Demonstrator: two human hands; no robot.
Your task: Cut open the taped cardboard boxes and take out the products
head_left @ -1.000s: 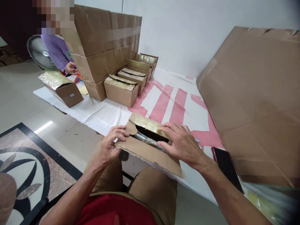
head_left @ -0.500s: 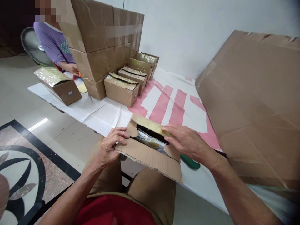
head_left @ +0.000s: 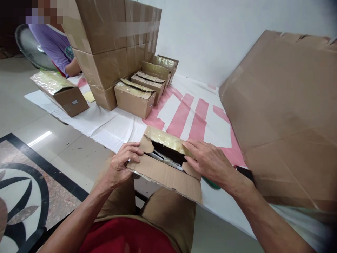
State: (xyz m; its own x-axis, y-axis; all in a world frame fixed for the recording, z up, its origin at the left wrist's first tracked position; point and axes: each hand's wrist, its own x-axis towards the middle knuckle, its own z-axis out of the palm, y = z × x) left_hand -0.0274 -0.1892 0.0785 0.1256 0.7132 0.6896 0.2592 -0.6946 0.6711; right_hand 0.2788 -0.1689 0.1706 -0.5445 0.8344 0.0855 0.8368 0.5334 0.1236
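A cardboard box [head_left: 165, 175] sits at the table's near edge, its long front flap folded out toward me and its top gap partly uncovered. Dark space and some pale contents show inside; what they are I cannot make out. My left hand [head_left: 123, 161] grips the box's left end, fingers on top and thumb beneath the flap. At the right end my right hand [head_left: 207, 158] is closed over the tape-covered back flap [head_left: 164, 135] and the corner. Half hidden under my right forearm lies a green object [head_left: 212, 183].
Several smaller boxes with taped flaps [head_left: 135, 100] stand in a row beside a tall stack of cartons [head_left: 105, 42]. Another box [head_left: 60, 93] is at the table's left end, near a person in a purple sleeve [head_left: 50, 45]. A large cardboard sheet or carton [head_left: 284, 116] rises on the right.
The box's back flap stands higher and its pale contents show less than before. Both hands keep their hold. The view has shifted slightly, and a dark object shows more beside my right forearm.
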